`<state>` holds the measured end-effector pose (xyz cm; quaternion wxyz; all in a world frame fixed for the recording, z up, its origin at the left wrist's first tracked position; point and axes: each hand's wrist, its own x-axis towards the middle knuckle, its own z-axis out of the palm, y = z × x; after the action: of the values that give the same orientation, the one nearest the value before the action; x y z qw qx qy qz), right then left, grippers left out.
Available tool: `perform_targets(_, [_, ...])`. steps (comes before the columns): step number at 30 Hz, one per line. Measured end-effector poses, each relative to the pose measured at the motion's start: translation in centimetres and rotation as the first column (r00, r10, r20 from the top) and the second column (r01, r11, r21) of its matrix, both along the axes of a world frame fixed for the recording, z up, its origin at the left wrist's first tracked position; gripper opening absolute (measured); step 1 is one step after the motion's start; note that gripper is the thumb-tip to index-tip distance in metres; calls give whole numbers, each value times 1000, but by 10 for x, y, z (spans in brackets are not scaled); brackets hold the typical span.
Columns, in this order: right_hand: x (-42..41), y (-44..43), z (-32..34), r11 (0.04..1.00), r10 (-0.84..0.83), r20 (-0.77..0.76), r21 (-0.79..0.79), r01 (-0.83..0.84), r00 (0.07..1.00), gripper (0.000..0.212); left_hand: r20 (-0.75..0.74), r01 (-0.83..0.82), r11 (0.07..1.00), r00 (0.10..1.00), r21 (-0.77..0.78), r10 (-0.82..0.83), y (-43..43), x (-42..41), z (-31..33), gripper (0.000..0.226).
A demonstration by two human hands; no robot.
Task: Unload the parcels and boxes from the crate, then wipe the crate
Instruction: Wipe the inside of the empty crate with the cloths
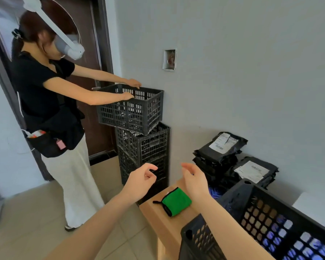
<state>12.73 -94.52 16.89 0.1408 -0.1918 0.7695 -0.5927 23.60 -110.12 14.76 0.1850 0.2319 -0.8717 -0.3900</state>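
Note:
A black lattice crate sits at the lower right, on a brown cardboard box. A folded green cloth with black trim lies on that box, left of the crate. My left hand and my right hand hover in the air above the box, fingers apart and loosely curled, holding nothing. Black plastic parcels with white labels are stacked on the floor by the wall, one pile behind another. I cannot see the inside of the near crate.
Another person in a black top stands at the left by a dark door, both hands on the rim of a black crate. That crate rests tilted atop a stack of black crates. The floor is beige tile.

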Motion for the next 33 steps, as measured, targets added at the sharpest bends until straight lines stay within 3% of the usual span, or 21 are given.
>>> perform_targets(12, [-81, -89, -37, 974, -146, -2, 177, 144, 989, 30, 72, 114, 988, 990, 106, -122, -87, -89, -33, 23])
perform_targets(22, [-108, -166, -126, 876, -352, 89, 382, 294, 932, 32, 209, 302, 930, 915, 210, -345, -138, -157, -136, 22])
perform_targets(28, [-99, -172, -202, 767, -409, 43, 557, 317, 912, 43, 336, 479, 874, 813, 79, -476, -149, -179, -228, 20])
perform_targets(30, [-99, -168, -229, 725, -402, 51, 628, 283, 914, 52, 375, 557, 830, 776, -31, -507, -150, -182, -252, 41])
perform_targets(33, [-95, -164, -266, 663, -307, 56, 728, 171, 950, 64, 481, 719, 678, 653, -151, -585, -150, -185, -282, 69])
